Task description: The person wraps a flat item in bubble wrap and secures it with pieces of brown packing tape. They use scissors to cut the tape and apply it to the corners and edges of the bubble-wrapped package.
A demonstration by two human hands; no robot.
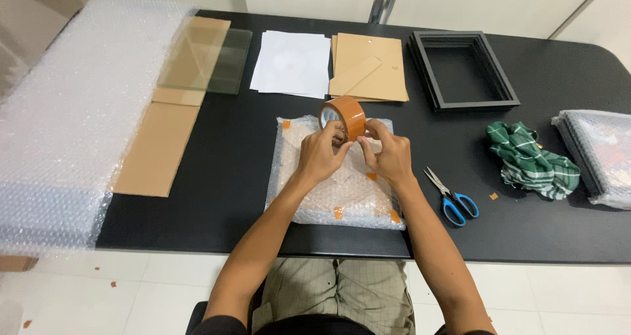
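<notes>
Item: roll of brown tape [343,116], held upright just above the far edge of a bubble-wrapped flat parcel [335,177] at the middle of the black table [230,171].
Left hand [320,154]: closed on the roll, fingers through and around its ring.
Right hand [388,154]: fingers pinched together at the roll's rim, apparently on the loose end; whether tape is actually gripped cannot be told.
Handling note: judged best to steady the roll with one hand and draw the end out straight, keeping it off the wrap until aligned.
Parcel already bears small brown tape pieces.
Nearby: blue-handled scissors [452,194] just right; green checked cloth [529,159]; black frames [463,69]; glass pane [205,59]; white paper [292,62].
</notes>
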